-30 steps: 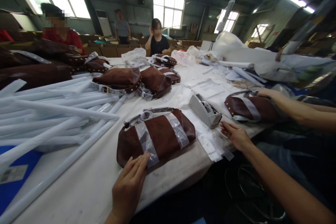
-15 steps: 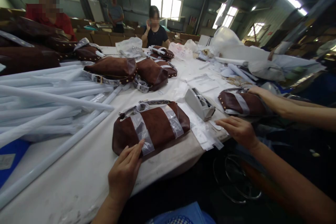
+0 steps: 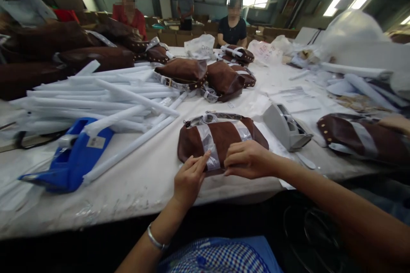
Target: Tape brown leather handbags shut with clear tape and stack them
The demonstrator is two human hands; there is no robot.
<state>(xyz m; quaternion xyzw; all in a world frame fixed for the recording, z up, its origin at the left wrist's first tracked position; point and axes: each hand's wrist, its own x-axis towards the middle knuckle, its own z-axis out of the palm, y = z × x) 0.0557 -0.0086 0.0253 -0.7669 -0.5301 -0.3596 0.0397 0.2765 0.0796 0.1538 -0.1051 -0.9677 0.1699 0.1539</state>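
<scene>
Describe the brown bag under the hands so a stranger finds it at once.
On the long white table, look near its front edge, between the white tubes and the grey tape dispenser. The brown bag there wears two clear bands and, unlike the other bags, has the left hand and right hand on it.

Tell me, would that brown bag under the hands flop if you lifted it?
Probably floppy: the brown bag looks like soft suede and bulges, so it may sag. It likely won't roll, since it lies flat on the table. The clear strips around it look shiny, so fingers might slip.
</scene>
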